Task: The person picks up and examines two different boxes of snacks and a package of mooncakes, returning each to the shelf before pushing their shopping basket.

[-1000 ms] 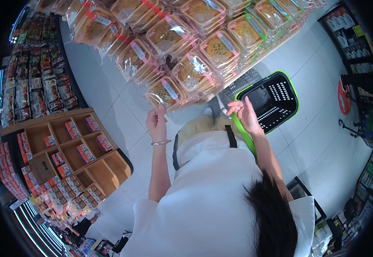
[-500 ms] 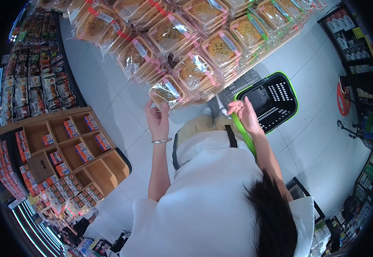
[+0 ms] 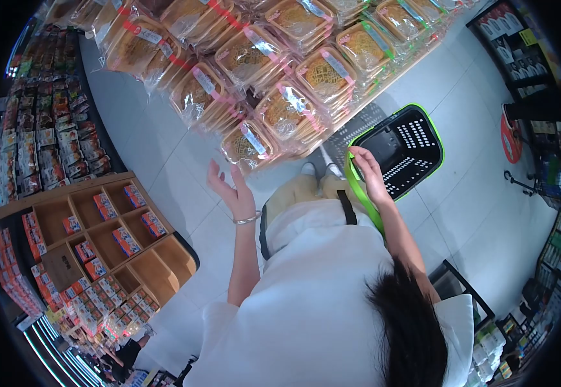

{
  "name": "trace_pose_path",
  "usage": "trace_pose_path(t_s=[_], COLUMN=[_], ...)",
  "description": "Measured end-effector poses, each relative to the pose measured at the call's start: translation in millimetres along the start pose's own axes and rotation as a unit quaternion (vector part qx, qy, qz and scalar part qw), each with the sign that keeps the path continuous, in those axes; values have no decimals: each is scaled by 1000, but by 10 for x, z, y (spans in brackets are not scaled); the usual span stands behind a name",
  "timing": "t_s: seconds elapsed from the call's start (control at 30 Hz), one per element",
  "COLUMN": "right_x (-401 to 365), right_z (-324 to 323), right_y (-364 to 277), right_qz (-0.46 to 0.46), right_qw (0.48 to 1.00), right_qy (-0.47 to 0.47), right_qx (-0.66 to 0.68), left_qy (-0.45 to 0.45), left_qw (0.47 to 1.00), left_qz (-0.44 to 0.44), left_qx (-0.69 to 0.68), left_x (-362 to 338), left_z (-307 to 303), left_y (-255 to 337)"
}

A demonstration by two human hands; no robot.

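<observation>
My left hand (image 3: 232, 188) is in the air just off the display corner, fingers apart and holding nothing, a silver bangle at its wrist. Closest to it is a clear-wrapped tray of browned baked goods (image 3: 245, 145) with a pale blue label, at the end of the stack. My right hand (image 3: 372, 173) has its fingers stretched out, overlapping the rim of a black shopping basket (image 3: 414, 138). The basket's green handle (image 3: 361, 195) runs beside that hand and passes behind the forearm. Through the basket's open top, its perforated inside shows.
More wrapped trays (image 3: 325, 74) are stacked on the table above. A wooden compartment shelf (image 3: 109, 219) with small orange boxes stands at left, beyond it racks of packets (image 3: 67, 138). At right are a person's leg (image 3: 538, 106), a red round sign (image 3: 511, 138) and shelving.
My left hand has drawn back from the corner tray, its fingers spreading. My right hand's fingers have come closer together near the basket rim. The view has shifted slightly.
</observation>
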State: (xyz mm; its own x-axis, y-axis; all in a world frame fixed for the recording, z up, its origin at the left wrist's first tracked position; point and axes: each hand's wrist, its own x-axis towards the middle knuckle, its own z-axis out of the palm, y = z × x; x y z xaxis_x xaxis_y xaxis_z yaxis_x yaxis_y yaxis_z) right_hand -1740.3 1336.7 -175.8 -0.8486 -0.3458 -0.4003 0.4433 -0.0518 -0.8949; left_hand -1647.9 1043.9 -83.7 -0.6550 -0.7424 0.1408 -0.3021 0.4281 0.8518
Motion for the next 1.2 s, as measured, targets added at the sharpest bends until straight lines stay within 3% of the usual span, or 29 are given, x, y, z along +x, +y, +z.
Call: trace_pose_path(t_s=[0.07, 0.1, 0.17, 0.2, 0.27, 0.33, 0.47, 0.5, 0.57, 0.6, 0.67, 0.7, 0.77, 0.8, 0.87, 0.97, 1.03, 1.1, 1.2], right_x=[-42, -63, -93, -87, -127, -199, -353, -410, -592, -687, -897, -1030, -1268, -1366, -1540, -1796, -1917, -2057, -2163], right_z=[-27, -60, -129, -122, -156, -192, -327, -378, -463, -521, -674, -774, -873, -788, -528, -535, -384, -229, 27], right_y=[-4, 12, 71, 114, 145, 147, 288, 335, 335, 376, 526, 569, 652, 583, 233, 682, 585, 522, 489], right_qz=[-5, -6, 43, 27, 37, 48, 110, 134, 148, 166, 203, 201, 343, 345, 429, 418, 446, 372, 412], right_qw=[999, 999, 996, 994, 994, 993, 987, 984, 979, 976, 965, 964, 925, 924, 839, 837, 819, 874, 832], right_qy=[46, 51, 74, 90, 96, 105, 112, 107, 131, 140, 163, 172, 105, 112, 57, 101, 132, 156, 192], right_qx=[14, 13, 38, 55, 42, 29, 41, 55, 54, 22, -35, -34, -127, -123, -330, -339, -336, -271, -319], left_qy=[65, 62, 53, 52, -59, -177, -413, -416, -477, -480, -569, -572, -549, -554, -572, -554, -549, -543, -550], left_qw=[989, 989, 961, 960, 925, 896, 820, 816, 734, 729, 696, 691, 701, 696, 700, 709, 711, 713, 700], left_qz=[112, 112, 255, 257, 372, 408, 394, 398, 482, 486, 437, 442, 454, 456, 427, 435, 437, 442, 456], left_qx=[75, 71, 96, 95, 52, -7, -36, -40, -34, -41, 14, 9, -38, -42, 13, -21, -37, -35, -1], left_x=[-41, -79, -149, -171, -237, -273, -469, -547, -679, -748, -868, -868, -850, -862, -911, -992, -983, -962, -966], left_z=[13, 23, 57, 103, 206, 384, 910, 1046, 1284, 1345, 1392, 1409, 1416, 1419, 1449, 1451, 1405, 1342, 1242], left_y=[252, 337, 472, 490, 563, 708, 702, 620, 492, 401, 248, 213, 146, 106, 37, -51, -67, -113, -227])
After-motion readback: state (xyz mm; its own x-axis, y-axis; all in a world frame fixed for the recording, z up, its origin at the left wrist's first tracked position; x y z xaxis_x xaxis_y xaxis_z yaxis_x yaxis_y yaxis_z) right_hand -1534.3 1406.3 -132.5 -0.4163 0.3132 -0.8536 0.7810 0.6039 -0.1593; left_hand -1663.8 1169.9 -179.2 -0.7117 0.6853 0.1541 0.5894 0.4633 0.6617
